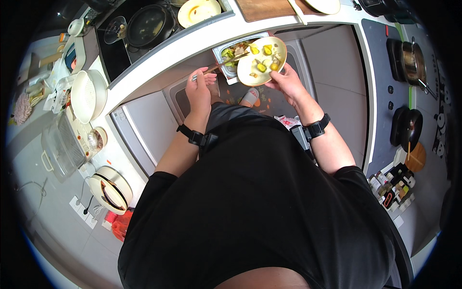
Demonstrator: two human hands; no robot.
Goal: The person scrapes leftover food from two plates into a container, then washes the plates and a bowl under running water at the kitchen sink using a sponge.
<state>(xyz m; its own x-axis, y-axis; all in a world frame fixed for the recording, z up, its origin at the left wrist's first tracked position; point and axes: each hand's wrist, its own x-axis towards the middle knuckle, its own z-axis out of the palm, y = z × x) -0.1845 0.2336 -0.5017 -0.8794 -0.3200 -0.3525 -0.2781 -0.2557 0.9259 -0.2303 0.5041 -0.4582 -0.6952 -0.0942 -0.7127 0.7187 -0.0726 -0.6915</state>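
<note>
A pale plate [262, 77] with yellow-green vegetable pieces and small bits of food is gripped at its near right rim by my right hand [285, 83]. It is held over the right part of a bin [231, 80] with a grey liner, in which green and brown food scraps [228, 54] lie. My left hand [200, 86] holds a pair of brown chopsticks [221, 65] with metallic ends; their tips reach the plate's left rim. The plate hides part of the bin. Whether the plate touches the bin I cannot tell.
Beyond the bin runs the white counter edge [169, 47], with a black frying pan [148, 27], a stained yellow plate [196, 12] and a wooden board [260, 9]. A white basin [86, 95] stands on the left counter, pots on the right one. A slippered foot [250, 96] is below.
</note>
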